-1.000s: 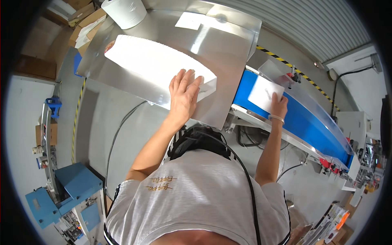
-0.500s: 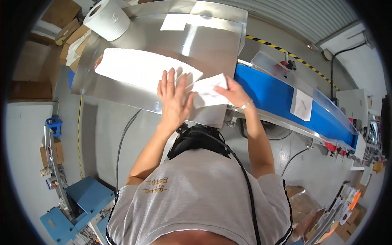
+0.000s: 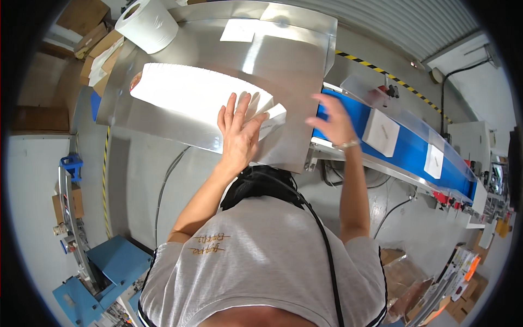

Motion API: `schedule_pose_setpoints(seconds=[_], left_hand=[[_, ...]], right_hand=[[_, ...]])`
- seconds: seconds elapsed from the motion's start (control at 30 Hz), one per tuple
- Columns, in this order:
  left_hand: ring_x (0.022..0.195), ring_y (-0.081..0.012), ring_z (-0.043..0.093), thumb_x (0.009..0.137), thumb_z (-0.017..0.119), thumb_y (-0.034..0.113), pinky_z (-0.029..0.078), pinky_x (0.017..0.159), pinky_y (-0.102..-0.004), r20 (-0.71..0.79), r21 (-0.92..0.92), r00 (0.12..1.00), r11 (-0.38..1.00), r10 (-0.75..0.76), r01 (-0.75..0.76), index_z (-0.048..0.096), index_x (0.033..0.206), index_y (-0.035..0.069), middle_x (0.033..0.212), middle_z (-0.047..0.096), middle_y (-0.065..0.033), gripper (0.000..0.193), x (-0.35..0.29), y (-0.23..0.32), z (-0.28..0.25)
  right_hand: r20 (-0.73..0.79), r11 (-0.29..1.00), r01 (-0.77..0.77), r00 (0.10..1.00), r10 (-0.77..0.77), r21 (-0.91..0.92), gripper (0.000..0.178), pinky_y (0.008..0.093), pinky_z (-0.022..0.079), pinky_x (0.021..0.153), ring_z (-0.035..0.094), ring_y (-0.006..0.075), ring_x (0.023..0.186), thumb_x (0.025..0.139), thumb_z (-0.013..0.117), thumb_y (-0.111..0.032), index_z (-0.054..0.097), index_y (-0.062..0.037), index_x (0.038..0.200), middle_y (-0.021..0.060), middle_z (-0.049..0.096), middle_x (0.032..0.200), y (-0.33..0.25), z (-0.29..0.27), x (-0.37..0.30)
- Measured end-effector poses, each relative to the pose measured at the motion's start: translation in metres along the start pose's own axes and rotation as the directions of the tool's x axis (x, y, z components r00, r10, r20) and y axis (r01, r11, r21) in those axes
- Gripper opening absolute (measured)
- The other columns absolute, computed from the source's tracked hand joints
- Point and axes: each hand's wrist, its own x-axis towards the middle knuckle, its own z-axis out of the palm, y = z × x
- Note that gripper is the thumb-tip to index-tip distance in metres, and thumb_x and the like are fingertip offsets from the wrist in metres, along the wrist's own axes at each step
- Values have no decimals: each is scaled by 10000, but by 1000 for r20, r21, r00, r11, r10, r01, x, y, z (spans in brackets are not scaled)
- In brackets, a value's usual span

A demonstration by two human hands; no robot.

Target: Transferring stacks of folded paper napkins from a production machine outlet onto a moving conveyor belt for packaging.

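Observation:
A long fanned row of flat white paper packets point(image 3: 190, 82) lies across the steel table. At the right end of the row is my left hand point(image 3: 238, 133), fingers stretched and spread over the last packets, with the thumb beside the end packet point(image 3: 274, 121). That end packet leans apart from the row. My right hand point(image 3: 335, 122) is over the near end of the blue conveyor belt point(image 3: 357, 113), its fingers apart and nothing in them. On the belt beyond it lie one white packet point(image 3: 381, 133) and, farther along, another point(image 3: 434, 162).
The steel table point(image 3: 180, 122) has a raised rim. A big white roll point(image 3: 147, 27) stands at its far left, and a white sheet point(image 3: 238, 30) lies near its back. Clear guards point(image 3: 419, 122) line the conveyor. Cardboard boxes point(image 3: 103, 57) stand at the left.
My right hand has let go of a packet, now on the belt, and moved right. The earlier packet has travelled farther along the belt. My left hand has shifted slightly right.

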Motion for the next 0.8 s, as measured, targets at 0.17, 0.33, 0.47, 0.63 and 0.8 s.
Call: schedule_pose_setpoints(seconds=[0.17, 0.33, 0.47, 0.63, 0.8], left_hand=[[1364, -435, 189, 754, 677, 86, 156, 1072, -549, 61, -52, 997, 998, -45, 48, 633, 1160, 127, 1477, 256, -194, 410, 8, 8, -11], [1298, -430, 307, 789, 641, 21, 252, 1043, -540, -7, -24, 997, 996, -81, 80, 611, 1173, 77, 1396, 378, -199, 389, -1, -16, -3], [1258, -415, 373, 780, 626, -25, 295, 1020, -542, -43, -24, 997, 998, -56, 55, 636, 1141, 84, 1337, 451, -186, 378, -1, -13, -3], [1272, -406, 362, 748, 630, -41, 279, 1023, -548, -63, -4, 998, 1000, -8, 8, 657, 1109, 93, 1346, 454, -165, 386, -5, -19, 2], [1315, -410, 310, 733, 640, -22, 212, 1051, -556, 7, 10, 1000, 1000, 28, -28, 680, 1065, 105, 1382, 427, -155, 358, 2, -14, -5]], right_hand=[[264, 972, 145, 946, -191, 185, 471, 317, 440, 928, 495, 199, 1170, 787, 720, -145, 545, -53, 1215, 111, 531, 1256, -9, 51, 30], [-71, 766, -344, 890, 450, 543, 347, 271, 486, 748, 578, 99, 831, 877, 656, -289, 576, 12, 1030, 55, 645, 915, 40, 28, -2], [-467, 745, -660, 631, 619, 96, 488, 379, 475, 799, 621, 300, 871, 826, 657, -397, 582, 12, 1083, 178, 652, 946, 88, -24, -29], [-555, 820, -388, 825, 106, -420, 581, 442, 423, 896, 553, 362, 998, 728, 745, -266, 505, -34, 1203, 187, 577, 1112, 68, -24, -26], [99, 981, 5, 995, -24, 194, 451, 311, 461, 875, 563, 219, 1038, 775, 723, -145, 554, -47, 1182, 81, 536, 1216, -29, 34, 22]])
